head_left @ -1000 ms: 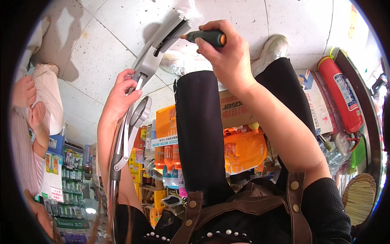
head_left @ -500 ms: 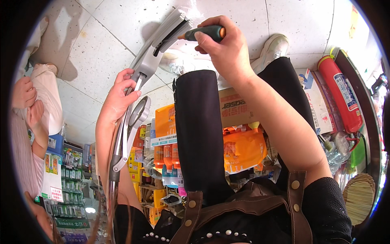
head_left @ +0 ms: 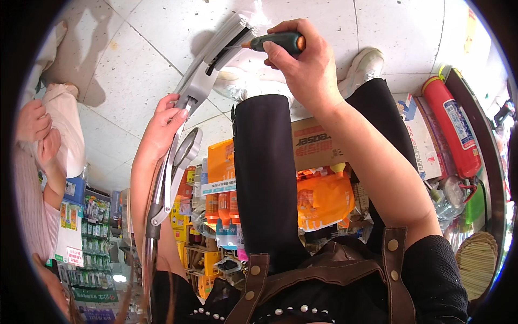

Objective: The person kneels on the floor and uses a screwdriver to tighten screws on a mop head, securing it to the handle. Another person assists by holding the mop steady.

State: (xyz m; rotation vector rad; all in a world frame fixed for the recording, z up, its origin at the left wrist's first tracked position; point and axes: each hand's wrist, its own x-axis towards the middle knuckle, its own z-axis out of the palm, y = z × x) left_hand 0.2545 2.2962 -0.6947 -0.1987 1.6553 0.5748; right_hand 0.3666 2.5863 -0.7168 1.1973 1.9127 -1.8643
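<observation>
A squeeze mop (head_left: 200, 89) with a grey-white head and metal pole slants up from the lower left. My left hand (head_left: 161, 127) is closed around the pole just below the head. The pull lever (head_left: 187, 148), with its oval grip, hangs beside the pole. In my right hand (head_left: 310, 62) is a screwdriver (head_left: 278, 42), its dark green and orange handle gripped by fingers and thumb. Its thin shaft points left into the dark slot along the mop head. Whether the tip touches a screw is too small to tell.
A co-worker's clasped hands (head_left: 40, 129) are at the far left. Orange packages (head_left: 324, 200) and a cardboard box (head_left: 315, 141) lie around my black-clad legs. A red fire extinguisher (head_left: 453, 127) stands at right, near a straw-coloured brush (head_left: 476, 262). Small packaged goods (head_left: 96, 232) hang at lower left.
My right hand and the screwdriver have shifted slightly right and down. My left thumb and fingers have moved a little on the pole, and the mop has shifted slightly right.
</observation>
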